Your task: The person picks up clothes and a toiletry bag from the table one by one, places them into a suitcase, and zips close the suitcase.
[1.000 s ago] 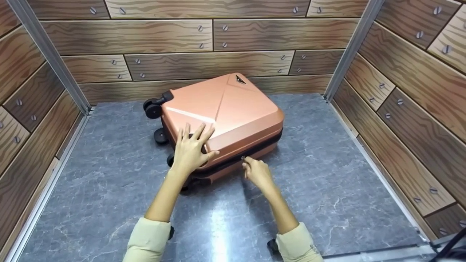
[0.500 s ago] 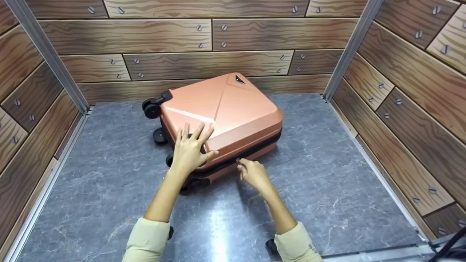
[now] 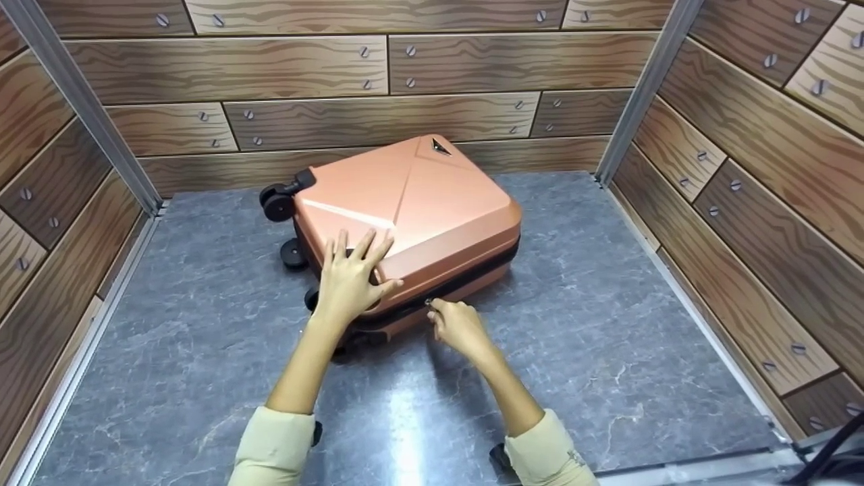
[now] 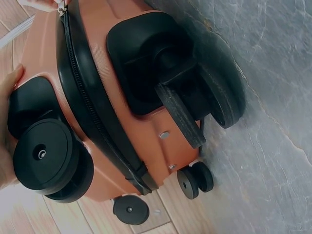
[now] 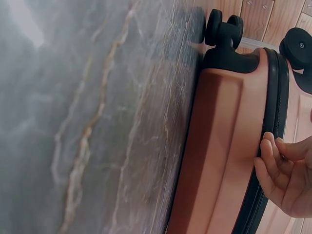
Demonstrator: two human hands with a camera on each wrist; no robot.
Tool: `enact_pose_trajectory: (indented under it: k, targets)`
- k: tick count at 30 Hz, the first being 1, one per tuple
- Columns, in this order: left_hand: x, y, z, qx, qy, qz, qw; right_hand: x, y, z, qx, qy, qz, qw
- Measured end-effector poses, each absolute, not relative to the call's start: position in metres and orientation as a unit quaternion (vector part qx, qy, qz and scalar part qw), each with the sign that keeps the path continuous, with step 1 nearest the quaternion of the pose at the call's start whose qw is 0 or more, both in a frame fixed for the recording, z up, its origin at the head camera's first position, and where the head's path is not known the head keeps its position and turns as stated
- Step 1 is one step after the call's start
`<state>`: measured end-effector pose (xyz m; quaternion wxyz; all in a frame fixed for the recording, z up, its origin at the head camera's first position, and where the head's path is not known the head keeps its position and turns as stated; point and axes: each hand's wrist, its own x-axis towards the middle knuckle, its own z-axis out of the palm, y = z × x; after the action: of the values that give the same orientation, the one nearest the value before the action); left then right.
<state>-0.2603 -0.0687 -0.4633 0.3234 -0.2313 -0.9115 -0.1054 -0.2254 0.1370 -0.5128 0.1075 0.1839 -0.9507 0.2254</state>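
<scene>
A salmon-pink hard-shell suitcase lies flat on the floor, its black wheels to the left. My left hand rests on its near left corner with fingers spread. At the front side, my right hand pinches a small metal zipper pull between thumb and curled fingers. The black zipper runs around the suitcase's side, between the wheels in the left wrist view. In the right wrist view the right hand's fingertips touch the zipper band and hide most of the pull.
The grey marbled floor surrounds the suitcase. Wood-patterned walls stand behind and on both sides, with metal posts at the corners. A dark cable shows at the lower right.
My right hand has moved left along the suitcase's front side with the zipper pull, toward the wheel end. My left hand stays in place on the corner.
</scene>
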Motion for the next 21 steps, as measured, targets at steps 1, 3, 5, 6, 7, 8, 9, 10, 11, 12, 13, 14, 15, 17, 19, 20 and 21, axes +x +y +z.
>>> enact_pose_trajectory:
  k: [1,3,5,6,7,8,9,10,11,12,13,14,15,17,19,20,21]
  targets:
    - [-0.2604,-0.0687,-0.4631,-0.231,-0.912,-0.105,0.323,-0.2252,0.1361,-0.5127,0.188,-0.949,0.227,0.11]
    - [-0.2604,-0.0687,-0.4626,-0.231,-0.912,-0.106,0.322,-0.2249,0.1346,-0.5128,0.196,-0.947,0.231,0.111]
    - [-0.2602,-0.0688,-0.4624,-0.231,-0.913,-0.107,0.319,-0.2244,0.1333,-0.5127,0.199,-0.945,0.235,0.112]
    - [-0.2601,-0.0689,-0.4624,-0.231,-0.913,-0.108,0.318,-0.2243,0.1328,-0.5128,0.202,-0.944,0.238,0.11]
    - [-0.26,-0.0691,-0.4623,-0.23,-0.914,-0.109,0.317,-0.2242,0.1323,-0.513,0.205,-0.942,0.242,0.106]
    - [-0.2598,-0.0692,-0.4623,-0.23,-0.914,-0.109,0.317,-0.2242,0.132,-0.513,0.206,-0.942,0.247,0.1]
    - [-0.2599,-0.0693,-0.4623,-0.229,-0.914,-0.109,0.317,-0.2241,0.1316,-0.5129,0.205,-0.941,0.253,0.094]
    - [-0.26,-0.0693,-0.4624,-0.229,-0.914,-0.109,0.316,-0.2241,0.1312,-0.5129,0.204,-0.94,0.26,0.088]
    - [-0.2601,-0.0693,-0.4624,-0.229,-0.914,-0.109,0.316,-0.2238,0.1309,-0.513,0.205,-0.938,0.268,0.082]
    - [-0.2601,-0.0691,-0.4624,-0.229,-0.914,-0.109,0.316,-0.2236,0.1307,-0.5132,0.204,-0.936,0.276,0.076]
    - [-0.2603,-0.0689,-0.4626,-0.229,-0.914,-0.108,0.316,-0.2234,0.1304,-0.5134,0.203,-0.934,0.285,0.072]
    - [-0.2604,-0.0687,-0.4626,-0.23,-0.914,-0.107,0.317,-0.2231,0.13,-0.5136,0.201,-0.932,0.293,0.068]
    - [-0.2605,-0.0685,-0.4627,-0.23,-0.914,-0.106,0.317,-0.2227,0.1296,-0.5137,0.201,-0.931,0.297,0.065]
    - [-0.2605,-0.0681,-0.4627,-0.229,-0.913,-0.106,0.319,-0.2221,0.1289,-0.5139,0.203,-0.927,0.308,0.06]
    - [-0.2604,-0.0679,-0.4631,-0.229,-0.912,-0.108,0.322,-0.2212,0.1281,-0.5139,0.203,-0.925,0.317,0.055]
    - [-0.2601,-0.068,-0.4635,-0.228,-0.912,-0.109,0.323,-0.2207,0.1279,-0.514,0.204,-0.924,0.321,0.051]
    - [-0.2598,-0.068,-0.4638,-0.228,-0.912,-0.111,0.323,-0.2203,0.1278,-0.5141,0.204,-0.922,0.325,0.046]
